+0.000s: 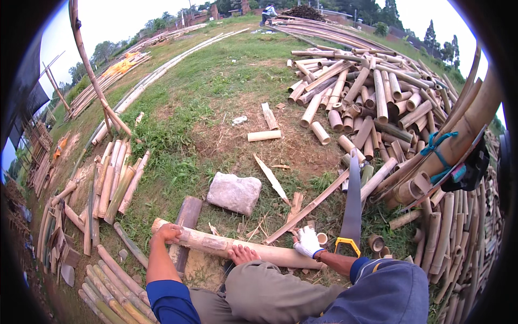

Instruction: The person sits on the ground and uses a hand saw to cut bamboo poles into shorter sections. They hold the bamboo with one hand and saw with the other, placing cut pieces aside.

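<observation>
A thick, pale bamboo pole (216,243) lies crosswise in front of me, its left part over a darker bamboo piece (190,213). My bare left hand (169,233) is closed round the pole near its left end. Toward the right end, my right hand (308,241), in a white glove, grips the pole from above. My bare foot (243,254) presses on the middle of it. Just right of the glove stands a handsaw (352,202) with a yellow handle, its blade pointing up and away; neither hand touches it.
Beyond the pole sits a pale stone block (234,193). A large heap of cut bamboo (372,92) rises at the far right, with stacked lengths (456,237) nearer. More bamboo pieces (114,178) lie at the left. A person (268,13) bends in the distance.
</observation>
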`<state>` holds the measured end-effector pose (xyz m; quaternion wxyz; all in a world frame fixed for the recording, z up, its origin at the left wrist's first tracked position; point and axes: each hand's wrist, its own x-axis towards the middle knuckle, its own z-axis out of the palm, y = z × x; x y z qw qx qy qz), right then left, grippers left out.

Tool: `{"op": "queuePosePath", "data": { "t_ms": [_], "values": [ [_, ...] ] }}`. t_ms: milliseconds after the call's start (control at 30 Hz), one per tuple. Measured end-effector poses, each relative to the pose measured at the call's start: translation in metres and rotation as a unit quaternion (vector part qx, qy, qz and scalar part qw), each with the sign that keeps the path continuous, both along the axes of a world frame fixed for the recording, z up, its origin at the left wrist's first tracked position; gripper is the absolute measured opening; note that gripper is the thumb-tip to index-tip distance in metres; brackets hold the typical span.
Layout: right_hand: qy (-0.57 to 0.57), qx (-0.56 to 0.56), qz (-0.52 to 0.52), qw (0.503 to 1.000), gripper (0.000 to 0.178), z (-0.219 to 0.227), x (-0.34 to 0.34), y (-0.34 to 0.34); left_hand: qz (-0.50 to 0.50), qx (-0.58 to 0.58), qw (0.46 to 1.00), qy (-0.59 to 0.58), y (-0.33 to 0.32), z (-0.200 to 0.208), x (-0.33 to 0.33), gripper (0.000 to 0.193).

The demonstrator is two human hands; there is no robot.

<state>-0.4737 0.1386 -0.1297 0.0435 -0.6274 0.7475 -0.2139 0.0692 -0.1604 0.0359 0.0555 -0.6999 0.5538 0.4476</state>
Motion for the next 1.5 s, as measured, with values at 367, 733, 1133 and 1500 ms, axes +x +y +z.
{"op": "queuePosePath", "data": {
  "t_ms": [367, 733, 1133, 1500],
  "values": [
    [-0.054, 0.087, -0.045, 0.994, 0.042, -0.012, 0.014, 0.015, 0.005, 0.008, 0.998, 0.068, -0.025, -0.022, 0.003, 0.051],
    [-0.058, 0.062, -0.016, 0.996, 0.035, 0.012, 0.019, 0.037, 0.009, -0.004, 0.997, 0.073, -0.025, -0.024, 0.012, 0.051],
    [-0.071, 0.097, -0.031, 0.992, 0.037, 0.017, 0.023, 0.033, 0.006, -0.018, 0.999, 0.051, -0.019, -0.009, 0.016, 0.045],
    [-0.074, 0.098, -0.035, 0.992, 0.038, 0.017, 0.021, 0.036, 0.005, -0.010, 1.000, -0.001, -0.005, 0.009, 0.009, 0.035]
  ]
}}
